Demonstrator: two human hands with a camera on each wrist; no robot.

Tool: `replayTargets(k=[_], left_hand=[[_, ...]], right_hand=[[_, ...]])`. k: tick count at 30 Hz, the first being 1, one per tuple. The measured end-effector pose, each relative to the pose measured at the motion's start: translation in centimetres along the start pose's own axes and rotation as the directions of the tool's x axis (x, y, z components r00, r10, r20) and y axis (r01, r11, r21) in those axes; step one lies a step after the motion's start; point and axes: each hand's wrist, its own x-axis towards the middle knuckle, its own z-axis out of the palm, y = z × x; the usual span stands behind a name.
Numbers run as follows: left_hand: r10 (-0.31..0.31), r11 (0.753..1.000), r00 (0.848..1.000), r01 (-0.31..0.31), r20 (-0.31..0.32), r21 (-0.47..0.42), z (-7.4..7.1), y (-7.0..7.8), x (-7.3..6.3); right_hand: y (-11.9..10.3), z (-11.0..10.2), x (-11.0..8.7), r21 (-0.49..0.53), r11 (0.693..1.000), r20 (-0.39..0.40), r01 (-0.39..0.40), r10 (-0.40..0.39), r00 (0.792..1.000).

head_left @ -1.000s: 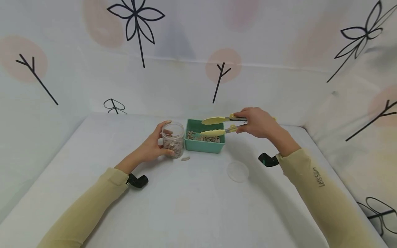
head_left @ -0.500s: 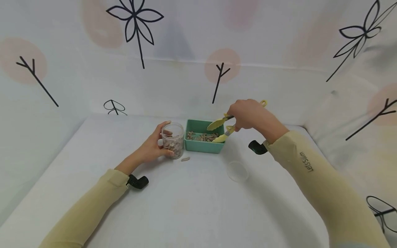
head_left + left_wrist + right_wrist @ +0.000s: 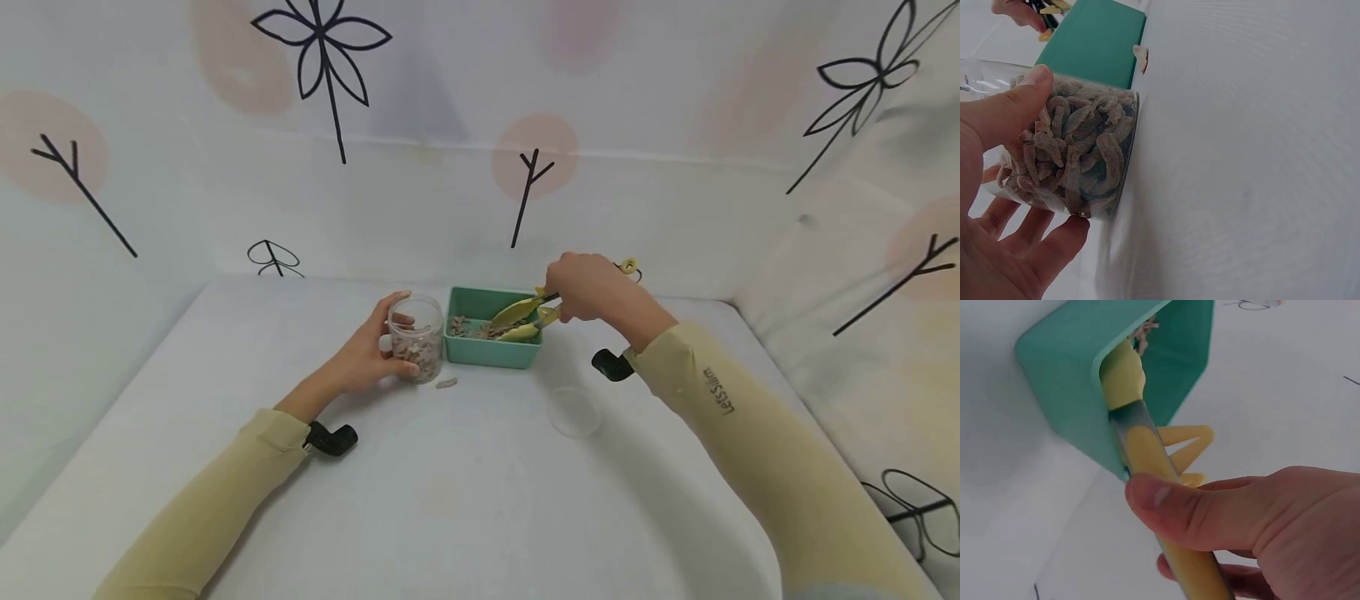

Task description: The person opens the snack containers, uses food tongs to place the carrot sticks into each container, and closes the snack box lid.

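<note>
My left hand grips a clear jar that stands upright on the table. Wrinkled, pale brown curled pieces fill its lower part, and the thumb and fingers wrap its sides. Right beside the jar is a green rectangular box with more such pieces on its floor. My right hand holds yellow-tipped tongs, thumb on one metal arm. Both tong heads are down inside the box among the pieces, a small gap between them. In the right wrist view, one yellow head dips past the box rim.
One loose piece lies on the white table in front of the jar and box. A clear round lid lies flat nearer to me on the right. A patterned cloth wall rises behind the table.
My right hand has moved left and lowered the tongs from above the box into it. The tong heads first spread, then came closer together. My left hand and the jar stay put.
</note>
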Motion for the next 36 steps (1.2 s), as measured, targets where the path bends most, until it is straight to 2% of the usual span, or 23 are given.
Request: replayTargets(k=[5, 12, 18, 25, 36], left_hand=[[-0.001, 1.0, 1.0, 0.001, 0.001, -0.002, 0.0, 0.0, -0.1], [-0.007, 1.0, 1.0, 0.007, 0.003, -0.01, 0.0, 0.1, -0.1], [-0.005, 1.0, 1.0, 0.005, 0.001, -0.015, 0.0, 0.0, -0.1], [-0.003, 1.0, 1.0, 0.003, -0.003, -0.003, -0.1, -0.2, -0.1], [-0.004, 1.0, 1.0, 0.004, 0.006, -0.004, 0.0, -0.1, -0.1]], right_hand=[[0.6, 1.3, 0.1, 0.028, 0.999, -0.093, 0.033, -0.03, 0.995], [1.3, 2.8, 0.4, 0.127, 0.992, -0.192, 0.023, 0.002, 0.981], [2.0, 2.6, -0.3, 0.237, 0.971, -0.23, 0.012, 0.044, 0.972], [2.5, 1.9, -1.4, 0.288, 0.957, -0.275, 0.021, 0.061, 0.96], [3.5, 2.8, -1.7, 0.475, 0.878, -0.339, 0.065, 0.114, 0.934]])
